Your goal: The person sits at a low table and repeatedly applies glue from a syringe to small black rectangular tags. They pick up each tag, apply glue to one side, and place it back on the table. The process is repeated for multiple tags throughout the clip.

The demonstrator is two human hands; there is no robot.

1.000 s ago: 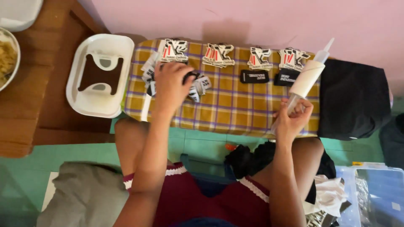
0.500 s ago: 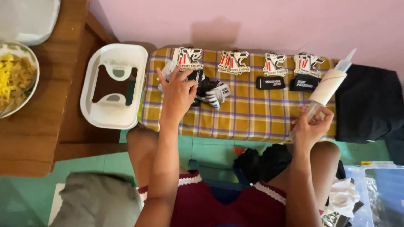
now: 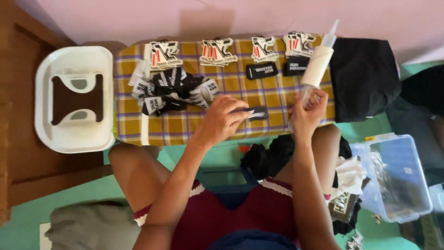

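Item: my left hand (image 3: 221, 121) pinches a black label (image 3: 255, 112) flat on the checked cloth (image 3: 273, 90); right hand (image 3: 307, 109) grips the glue syringe (image 3: 318, 62) upright, nozzle clear.

Both arms reach up from the bottom toward 12 o'clock. The left arm slants toward 1 o'clock, bent a little at the elbow. The left hand (image 3: 221, 119) lies palm down, with its fingers (image 3: 240, 111) stretched toward 3 o'clock and pinched together at the tips. The right arm goes almost straight up. The right hand (image 3: 309, 110) is curled into a loose fist, knuckles up. The two hands are close, with the right one at 3 o'clock from the left.
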